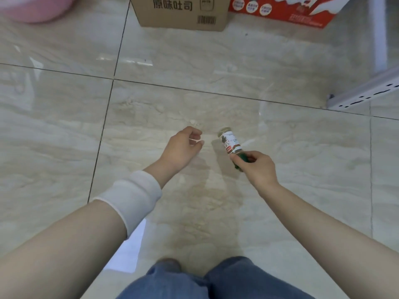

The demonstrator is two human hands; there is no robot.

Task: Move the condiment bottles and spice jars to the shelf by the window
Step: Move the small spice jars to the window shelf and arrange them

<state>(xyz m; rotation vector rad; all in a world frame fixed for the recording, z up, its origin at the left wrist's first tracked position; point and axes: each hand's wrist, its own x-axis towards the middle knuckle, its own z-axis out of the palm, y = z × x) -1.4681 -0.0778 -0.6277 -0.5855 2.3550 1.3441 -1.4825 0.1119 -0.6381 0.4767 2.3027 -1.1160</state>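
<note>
The green-capped glass spice jar (230, 141), gripped at its cap by the right hand (257, 167), should be steadied by the half-curled, empty left hand (183, 147).

We saw a spice jar (230, 143) with a green cap (239, 162) and a white, red and brown label. The floor (194, 93) was beige, marble-veined tile with dark grout. The cardboard box (181, 16) was brown with black print; the jeans (237, 279) blue; the wristband (131, 197) white.

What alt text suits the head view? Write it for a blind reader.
A right hand holds a small spice jar by its green cap, tilted, above a glossy tiled floor; the left hand is curled beside it. A cardboard box and red carton sit ahead.
</note>
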